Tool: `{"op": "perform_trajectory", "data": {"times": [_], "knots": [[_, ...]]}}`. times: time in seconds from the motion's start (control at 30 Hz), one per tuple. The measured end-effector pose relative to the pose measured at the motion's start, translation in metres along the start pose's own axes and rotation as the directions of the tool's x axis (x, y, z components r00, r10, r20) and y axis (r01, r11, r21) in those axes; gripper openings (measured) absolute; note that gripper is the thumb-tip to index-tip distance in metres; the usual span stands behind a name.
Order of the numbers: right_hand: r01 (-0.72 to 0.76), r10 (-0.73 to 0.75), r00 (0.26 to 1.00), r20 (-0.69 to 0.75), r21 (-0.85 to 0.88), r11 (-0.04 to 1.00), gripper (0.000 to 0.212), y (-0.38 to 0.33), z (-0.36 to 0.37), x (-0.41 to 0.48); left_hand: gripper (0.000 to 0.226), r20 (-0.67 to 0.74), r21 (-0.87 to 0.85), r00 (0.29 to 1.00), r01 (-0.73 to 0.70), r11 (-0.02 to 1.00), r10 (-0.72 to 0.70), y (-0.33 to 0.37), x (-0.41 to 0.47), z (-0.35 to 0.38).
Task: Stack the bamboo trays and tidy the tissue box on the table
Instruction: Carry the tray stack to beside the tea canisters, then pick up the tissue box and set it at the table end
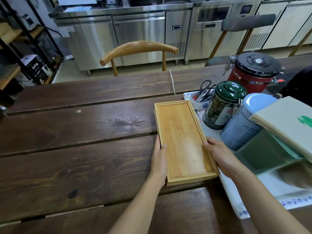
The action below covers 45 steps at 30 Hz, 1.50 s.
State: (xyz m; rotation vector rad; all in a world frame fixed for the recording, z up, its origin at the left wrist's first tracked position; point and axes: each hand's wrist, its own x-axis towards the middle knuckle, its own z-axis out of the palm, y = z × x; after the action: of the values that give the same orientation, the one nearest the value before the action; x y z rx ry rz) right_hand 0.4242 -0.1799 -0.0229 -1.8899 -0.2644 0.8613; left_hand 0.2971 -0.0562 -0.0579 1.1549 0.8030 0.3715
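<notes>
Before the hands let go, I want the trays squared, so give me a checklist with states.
1. Left hand on the top bamboo tray's left edge: ok.
2. Right hand on its right edge: ok.
3. Top tray lying on the lower tray: ok.
4. Edges flush: not ok, lower tray peeks out at the near end.
5. Clear of the green tin: ok.
6. Tissue box tidied: cannot tell.

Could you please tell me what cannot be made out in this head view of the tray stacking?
- Head view: the top bamboo tray covers whatever lies beneath; only an edge shows, so the count is unclear.
- Head view: no tissue box is identifiable.
- Head view: scissors are partly hidden in their holder.
- Left hand, right hand: fingers beyond the tray's sides are hidden.
</notes>
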Motion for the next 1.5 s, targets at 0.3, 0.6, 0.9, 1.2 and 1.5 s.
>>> {"op": "perform_trajectory", "data": {"times": [0.3, 0.6, 0.9, 1.2, 1.5], "knots": [[0.025, -0.164, 0.971, -0.174, -0.609, 0.793, 0.051, -0.025, 0.008, -0.011, 0.056, -0.078, 0.393, 0.993, -0.049, 0.918, 0.086, 0.013, -0.014, -0.023], [0.278, -0.452, 0.892, 0.025, -0.819, 0.503, 0.060, -0.059, 0.088, -0.052, 0.056, -0.007, 0.918, 0.906, -0.162, 0.362, 0.424, 0.062, -0.078, -0.134], [0.609, -0.522, 0.731, 0.439, -0.765, 0.209, 0.060, -0.091, 0.250, -0.133, 0.057, -0.321, 0.935, 0.774, 0.166, 0.314, 0.546, 0.083, -0.195, -0.293], [0.785, -0.381, 0.619, 0.687, -0.552, 0.281, 0.059, -0.067, 0.397, -0.234, 0.060, -0.598, 0.793, 0.685, 0.429, 0.433, 0.416, 0.036, -0.315, -0.409], [0.546, -0.153, 0.736, 0.660, -0.444, 0.710, 0.078, -0.022, 0.444, -0.270, 0.061, -0.623, 0.625, 0.752, 0.312, 0.715, 0.216, 0.000, -0.333, -0.416]]}}
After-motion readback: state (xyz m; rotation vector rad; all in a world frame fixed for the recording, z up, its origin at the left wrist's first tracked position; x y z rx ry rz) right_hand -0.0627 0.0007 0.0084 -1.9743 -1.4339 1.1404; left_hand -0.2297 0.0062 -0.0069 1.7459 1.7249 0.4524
